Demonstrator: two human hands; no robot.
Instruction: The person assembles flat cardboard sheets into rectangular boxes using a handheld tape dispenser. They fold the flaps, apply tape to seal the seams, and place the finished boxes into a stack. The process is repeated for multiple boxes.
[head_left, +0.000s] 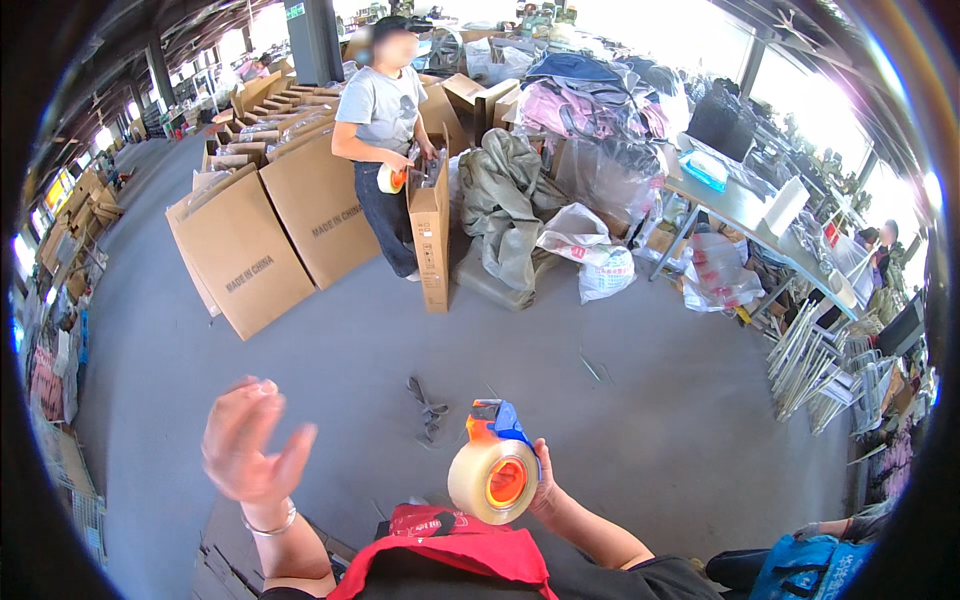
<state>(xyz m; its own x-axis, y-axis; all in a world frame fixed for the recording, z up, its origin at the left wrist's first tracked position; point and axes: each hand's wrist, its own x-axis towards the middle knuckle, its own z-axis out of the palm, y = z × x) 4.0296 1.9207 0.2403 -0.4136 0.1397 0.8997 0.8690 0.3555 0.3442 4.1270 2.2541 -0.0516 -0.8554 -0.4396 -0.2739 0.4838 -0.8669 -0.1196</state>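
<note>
My left hand [254, 442] is raised at the lower left, a little blurred, with its thumb and fingers apart and nothing in it. A bracelet circles that wrist. In front of my body, my right hand [545, 484] grips a tape dispenser [486, 462] from its right side. The dispenser has an orange and blue frame and carries a wide roll of pale tape around an orange hub. Most of my right fingers are hidden behind it. Below, a red apron or cloth [460, 553] covers part of my dark clothing.
Ahead stands a co-worker [378, 120] holding a tape roll and a narrow upright carton [430, 250]. Large cartons [240, 260] lean at the left. Grey-green sheeting [505, 200] and bags lie right of them. A dark strap bundle [427, 408] lies on the floor; a table [745, 212] stands right.
</note>
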